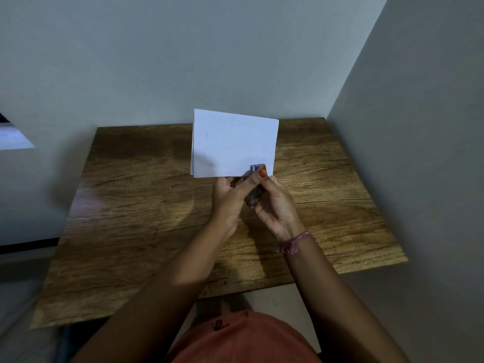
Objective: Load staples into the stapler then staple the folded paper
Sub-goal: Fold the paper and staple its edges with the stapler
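Folded paper held up above the table, near its far edge, fold side seemingly at left. Stapler bites the paper's lower edge toward the right corner; only its blue-silver tip and dark rear end show, the rest is hidden by fingers. Right hand is wrapped around the stapler, thumb with orange nail on top near the tip. Left hand curls in from the left, fingers over the stapler and the paper's bottom edge; whether it pinches the paper or just steadies the stapler I cannot tell.

Step judged: stapling, loading apparently done. To do it well: keep the layers flush at the edge, keep the paper seated fully in the stapler's throat, squeeze straight with the thumb in one firm press, and support the sheet so it doesn't twist. Risk: a staple too close to the edge or a bent one.
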The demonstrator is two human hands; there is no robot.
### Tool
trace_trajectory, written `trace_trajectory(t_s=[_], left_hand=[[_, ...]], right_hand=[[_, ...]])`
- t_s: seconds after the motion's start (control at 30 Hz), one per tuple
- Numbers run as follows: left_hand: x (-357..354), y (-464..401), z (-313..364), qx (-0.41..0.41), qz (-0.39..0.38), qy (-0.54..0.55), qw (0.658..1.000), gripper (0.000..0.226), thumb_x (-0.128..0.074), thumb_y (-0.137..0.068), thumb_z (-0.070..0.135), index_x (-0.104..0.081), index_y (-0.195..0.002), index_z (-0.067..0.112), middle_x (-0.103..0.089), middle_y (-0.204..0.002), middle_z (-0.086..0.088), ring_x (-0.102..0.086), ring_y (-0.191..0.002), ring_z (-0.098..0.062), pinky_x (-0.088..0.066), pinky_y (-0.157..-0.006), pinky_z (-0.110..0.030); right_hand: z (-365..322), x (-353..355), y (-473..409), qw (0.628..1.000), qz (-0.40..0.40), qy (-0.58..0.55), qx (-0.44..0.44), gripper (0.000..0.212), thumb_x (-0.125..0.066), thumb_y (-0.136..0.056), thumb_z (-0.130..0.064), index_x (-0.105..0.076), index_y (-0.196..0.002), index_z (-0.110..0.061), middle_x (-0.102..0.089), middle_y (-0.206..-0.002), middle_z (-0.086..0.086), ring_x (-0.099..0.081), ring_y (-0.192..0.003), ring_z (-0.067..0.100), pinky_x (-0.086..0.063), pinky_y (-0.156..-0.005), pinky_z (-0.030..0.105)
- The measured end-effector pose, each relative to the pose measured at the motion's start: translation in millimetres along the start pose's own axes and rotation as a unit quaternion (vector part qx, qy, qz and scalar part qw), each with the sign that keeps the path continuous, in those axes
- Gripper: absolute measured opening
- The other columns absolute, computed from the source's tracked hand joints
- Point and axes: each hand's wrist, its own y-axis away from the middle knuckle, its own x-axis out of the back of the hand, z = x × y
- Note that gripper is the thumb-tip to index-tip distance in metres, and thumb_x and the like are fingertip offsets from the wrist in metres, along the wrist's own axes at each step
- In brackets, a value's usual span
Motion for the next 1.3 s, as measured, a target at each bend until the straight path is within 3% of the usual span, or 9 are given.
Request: trace_trajectory(t_s=[0.1, 0.23, 0.4, 0.6, 0.83, 0.93, 1.07, 1.23, 1.3], left_hand=[[-5, 1, 1, 0.03, 0.009, -0.024, 0.999, 0.056, -0.086, -0.062, 0.025, -0.065, -0.105, -0.004, -0.073, -0.09, -0.013, -0.07, -0.079, -0.02, -0.051, -0.058, -0.023], [-6, -4, 4, 0.046, 0.011, -0.003, 0.999, 0.044, -0.087, -0.061, 0.018, -0.07, -0.098, 0.0, -0.073, -0.091, -0.017, -0.07, -0.084, -0.029, -0.052, -0.062, -0.027], [-9, -7, 12, 0.072, 0.016, 0.035, 0.997, 0.045, -0.09, -0.052, 0.021, -0.073, -0.09, 0.005, -0.074, -0.085, -0.008, -0.07, -0.087, -0.027, -0.055, -0.069, -0.03], [-14, -6, 16, 0.072, 0.029, 0.063, 0.995, 0.042, -0.088, -0.053, 0.019, -0.072, -0.088, 0.004, -0.074, -0.081, -0.006, -0.071, -0.081, -0.023, -0.055, -0.066, -0.028], [-11, -4, 20, 0.086, -0.023, 0.133, 0.987, 0.018, -0.072, -0.076, 0.016, -0.068, -0.088, 0.003, -0.071, -0.084, -0.007, -0.07, -0.081, -0.015, -0.057, -0.07, -0.025], [-9, -5, 19, 0.087, 0.017, 0.175, 0.981, 0.015, -0.058, -0.09, 0.005, -0.06, -0.104, 0.0, -0.067, -0.108, -0.02, -0.068, -0.099, -0.026, -0.057, -0.085, -0.032], [-9, -7, 13, 0.075, 0.084, 0.157, 0.981, 0.021, -0.058, -0.09, -0.001, -0.057, -0.11, 0.006, -0.061, -0.125, -0.021, -0.064, -0.11, -0.031, -0.056, -0.086, -0.032], [2, -16, 22, 0.062, 0.114, 0.176, 0.976, 0.024, -0.059, -0.089, 0.0, -0.06, -0.11, 0.01, -0.062, -0.126, -0.015, -0.063, -0.112, -0.025, -0.055, -0.088, -0.033], [8, -18, 26, 0.057, 0.097, 0.162, 0.98, 0.023, -0.059, -0.089, 0.002, -0.061, -0.108, 0.014, -0.066, -0.122, -0.011, -0.064, -0.111, -0.023, -0.054, -0.091, -0.038]], right_hand=[[4, -5, 0, 1.0, 0.019, 0.022, 0.006, 0.027, -0.066, -0.074, -0.022, -0.064, -0.099, -0.011, -0.067, -0.101, 0.007, -0.062, -0.094, 0.019, -0.05, -0.075, 0.024], [0, -8, 1, 0.999, 0.03, 0.036, 0.007, 0.035, -0.066, -0.072, -0.021, -0.061, -0.105, -0.009, -0.062, -0.108, 0.012, -0.058, -0.097, 0.023, -0.046, -0.074, 0.026], [1, -14, 0, 0.999, 0.042, 0.016, 0.015, 0.044, -0.066, -0.073, -0.018, -0.059, -0.113, -0.002, -0.056, -0.126, 0.021, -0.052, -0.116, 0.031, -0.036, -0.107, 0.043], [0, -17, -4, 0.998, 0.056, 0.025, 0.034, 0.052, -0.07, -0.07, -0.021, -0.058, -0.115, 0.002, -0.055, -0.124, 0.024, -0.051, -0.116, 0.034, -0.035, -0.11, 0.047], [1, -16, -5, 0.994, 0.071, 0.069, 0.04, 0.052, -0.076, -0.068, -0.029, -0.063, -0.11, -0.001, -0.064, -0.103, 0.014, -0.058, -0.102, 0.028, -0.047, -0.092, 0.038], [-4, -11, -8, 0.994, 0.081, 0.063, 0.029, 0.046, -0.078, -0.066, -0.03, -0.067, -0.103, -0.005, -0.064, -0.096, 0.01, -0.059, -0.094, 0.023, -0.047, -0.086, 0.034], [-7, -3, -8, 0.991, 0.061, 0.116, -0.003, 0.031, -0.076, -0.071, -0.031, -0.069, -0.095, -0.011, -0.066, -0.085, 0.004, -0.059, -0.074, 0.013, -0.044, -0.056, 0.021], [-10, 27, -11, 0.983, 0.088, 0.152, 0.051, 0.021, -0.069, -0.083, -0.024, -0.069, -0.099, -0.011, -0.072, -0.085, -0.002, -0.064, -0.066, 0.0, -0.047, -0.049, 0.013], [-12, 46, -15, 0.956, 0.141, 0.241, 0.088, 0.019, -0.071, -0.082, -0.02, -0.069, -0.1, -0.012, -0.071, -0.091, 0.004, -0.064, -0.071, 0.002, -0.054, -0.063, 0.018]])
